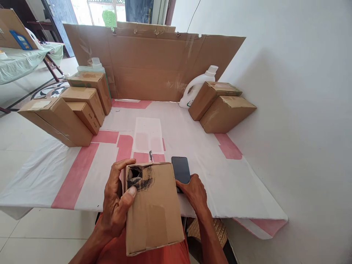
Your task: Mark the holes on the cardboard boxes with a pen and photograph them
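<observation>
"Where does the one view look from?"
"The person's head, above the near side of the table (189,132). It faces forward and down."
"How near is it?"
"Close: the left hand (117,205), the box (154,212) it holds and the right hand (196,192) sit in the near middle, seen from above."
"And how far does it reach?"
"Across the table to the cardboard sheet (148,66) standing at the far side, and over that to a bright opening (79,11)."
"How wide?"
"From the floor (44,224) on the left to the white wall (302,110) on the right."
</observation>
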`<action>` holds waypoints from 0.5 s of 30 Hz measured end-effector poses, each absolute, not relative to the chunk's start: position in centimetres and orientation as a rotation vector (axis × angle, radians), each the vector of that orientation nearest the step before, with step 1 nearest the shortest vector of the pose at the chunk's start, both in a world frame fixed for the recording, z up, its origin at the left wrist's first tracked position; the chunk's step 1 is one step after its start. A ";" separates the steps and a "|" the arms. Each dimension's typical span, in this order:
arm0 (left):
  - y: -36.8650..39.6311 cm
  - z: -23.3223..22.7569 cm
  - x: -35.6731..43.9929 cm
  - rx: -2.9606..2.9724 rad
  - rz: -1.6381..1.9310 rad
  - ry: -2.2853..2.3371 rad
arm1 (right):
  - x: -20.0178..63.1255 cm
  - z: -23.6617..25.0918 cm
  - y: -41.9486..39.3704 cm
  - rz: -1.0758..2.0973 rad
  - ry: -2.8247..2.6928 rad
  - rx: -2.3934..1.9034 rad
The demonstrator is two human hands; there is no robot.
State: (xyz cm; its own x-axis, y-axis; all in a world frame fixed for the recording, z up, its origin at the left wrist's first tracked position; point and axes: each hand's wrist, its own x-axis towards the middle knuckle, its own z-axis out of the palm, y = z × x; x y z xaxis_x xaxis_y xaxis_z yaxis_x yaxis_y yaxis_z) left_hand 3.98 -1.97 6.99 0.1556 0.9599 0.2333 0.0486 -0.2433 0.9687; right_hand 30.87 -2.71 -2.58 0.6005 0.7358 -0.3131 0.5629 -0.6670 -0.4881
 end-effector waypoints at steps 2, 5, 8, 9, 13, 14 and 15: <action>-1.7 7.0 4.0 1.517 1.229 1.045 | 31.5 -2.9 -2.9 0.848 -1.004 -2.325; -1.5 7.1 3.9 1.499 1.245 1.063 | 31.8 -2.3 -4.1 1.019 -0.950 -2.071; -1.5 7.1 4.0 1.483 1.245 1.055 | 31.7 0.0 -6.3 1.188 -0.776 -1.818; -1.6 7.1 4.1 1.480 1.242 1.049 | 31.6 1.2 -7.2 1.236 -0.672 -1.715; -2.1 7.4 4.5 1.493 1.229 1.029 | 30.8 6.7 -10.7 1.309 -0.383 -1.425; -2.3 7.4 4.5 1.504 1.226 1.031 | 30.4 8.0 -11.4 1.352 -0.375 -1.393; -2.4 7.4 4.6 1.521 1.222 1.033 | 29.8 9.1 -12.1 1.425 -0.378 -1.358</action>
State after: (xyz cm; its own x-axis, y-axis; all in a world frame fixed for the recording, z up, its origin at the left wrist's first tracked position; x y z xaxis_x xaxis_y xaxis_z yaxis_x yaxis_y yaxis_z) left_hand 4.58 -2.42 7.41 0.1622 0.9592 0.2317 0.0690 -0.2452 0.9670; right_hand 29.80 -12.10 9.11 0.2314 0.8266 -0.5130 -0.4634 -0.3700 -0.8052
